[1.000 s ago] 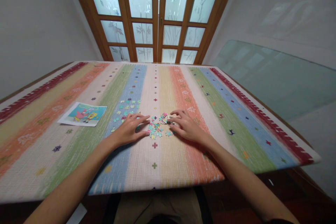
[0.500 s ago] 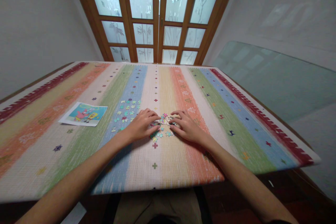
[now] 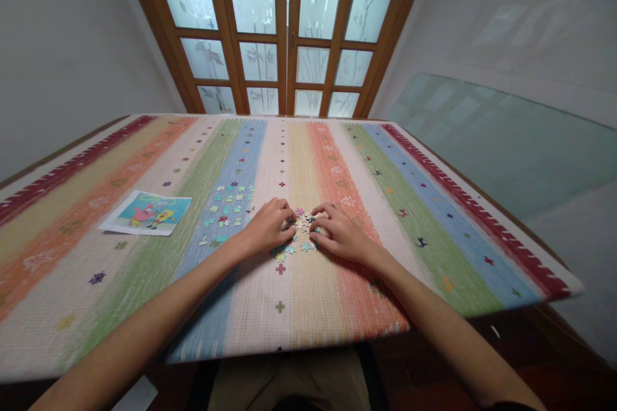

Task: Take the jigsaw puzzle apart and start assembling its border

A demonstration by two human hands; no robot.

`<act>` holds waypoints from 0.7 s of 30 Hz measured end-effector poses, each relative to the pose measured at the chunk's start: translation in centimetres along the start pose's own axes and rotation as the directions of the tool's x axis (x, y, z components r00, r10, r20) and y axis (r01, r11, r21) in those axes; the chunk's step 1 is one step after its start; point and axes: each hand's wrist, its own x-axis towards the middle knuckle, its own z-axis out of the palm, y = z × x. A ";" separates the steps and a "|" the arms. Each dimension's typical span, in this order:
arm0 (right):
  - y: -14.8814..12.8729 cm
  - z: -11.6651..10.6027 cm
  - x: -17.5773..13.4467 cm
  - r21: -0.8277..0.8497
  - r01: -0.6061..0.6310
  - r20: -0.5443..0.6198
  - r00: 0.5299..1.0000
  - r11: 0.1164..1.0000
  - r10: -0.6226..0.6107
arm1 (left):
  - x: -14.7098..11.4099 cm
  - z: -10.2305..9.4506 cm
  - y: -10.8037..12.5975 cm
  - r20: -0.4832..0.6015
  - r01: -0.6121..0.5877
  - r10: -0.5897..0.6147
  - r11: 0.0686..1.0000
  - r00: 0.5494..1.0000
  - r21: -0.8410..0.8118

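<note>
Both hands are bent low over a small heap of jigsaw pieces [image 3: 305, 223] on the near middle part of the bench [image 3: 385, 308], the left hand [image 3: 270, 226] just to the left of the heap and the right hand [image 3: 338, 232] just to its right. The left fingers are curved and parted, with the thumb apart from the forefinger, and their tips reach the left edge of the heap. The right fingers are likewise bent and spread, their tips at its right edge; whatever lies beneath either palm is hidden. The heap lies partly on a white stripe and partly on a yellow stripe of the striped cloth [image 3: 258, 327] that covers the bench, and several turquoise pieces [image 3: 290, 248] lie loose on its near side, close to the left thumb. To the left of the left hand, a group of spread pieces [image 3: 237, 209] lies in loose rows, mostly on a blue stripe, well apart from the heap. Farther left, a printed picture [image 3: 153, 214] with a pink figure and a yellow figure on blue lies flat. Beyond the far edge stands a wooden door [image 3: 281, 19] with frosted panes, and to the right is a pale green panel [image 3: 501, 141] by the wall
</note>
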 end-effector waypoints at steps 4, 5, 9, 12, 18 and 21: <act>-0.1 0.0 0.0 -0.018 -0.005 -0.040 0.999 1.000 0.004 | 0.1 0.1 0.0 0.003 0.007 -0.007 1.000 1.000 -0.006; 0.0 0.0 0.0 -0.024 -0.005 -0.050 0.999 1.000 0.004 | 0.1 0.1 0.0 0.000 0.004 -0.004 1.000 1.000 -0.002; 0.0 0.0 0.0 -0.036 -0.007 -0.076 0.997 0.999 0.004 | 0.0 0.4 0.0 -0.019 -0.037 0.038 0.998 0.999 0.048; 0.0 0.0 0.0 -0.040 -0.002 -0.081 0.997 0.999 -0.001 | 0.0 0.4 -0.1 -0.035 -0.075 0.078 0.994 0.996 0.074; -0.1 -0.1 0.0 -0.051 0.024 -0.081 0.996 0.998 -0.028 | 0.1 -1.7 -1.6 -0.123 -0.089 0.094 0.995 0.988 0.046; 0.0 -0.1 0.0 -0.046 0.024 -0.083 0.996 0.999 -0.028 | 0.2 -3.9 -3.4 -0.213 -0.048 0.062 0.996 0.975 0.070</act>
